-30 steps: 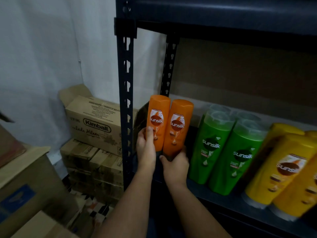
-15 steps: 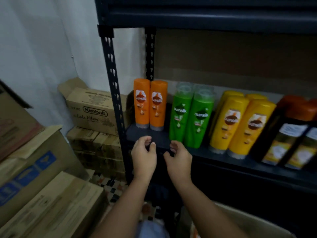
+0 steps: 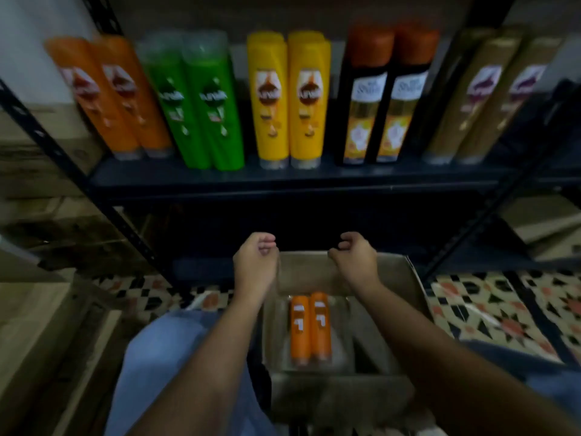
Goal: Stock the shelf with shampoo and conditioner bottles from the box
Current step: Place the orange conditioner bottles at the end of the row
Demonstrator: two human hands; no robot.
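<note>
Two orange bottles (image 3: 309, 328) lie side by side in the open cardboard box (image 3: 408, 278) on the floor below me. My left hand (image 3: 256, 262) and my right hand (image 3: 355, 258) hover empty above the box's far edge, fingers loosely curled. On the dark shelf (image 3: 283, 180) stand pairs of bottles: orange (image 3: 110, 99), green (image 3: 198, 102), yellow (image 3: 287, 102), black with orange caps (image 3: 382, 96) and gold (image 3: 481, 99).
Black slotted uprights (image 3: 78, 171) frame the rack left and right. Cardboard cartons (image 3: 37, 309) are stacked at the left. Patterned floor tiles (image 3: 503, 309) show at the right. My knees in blue jeans (image 3: 163, 357) flank the box.
The two orange bottles were set on the shelf's left end and released. Both hands came down and back, empty, over the box. My view swung down and right.
</note>
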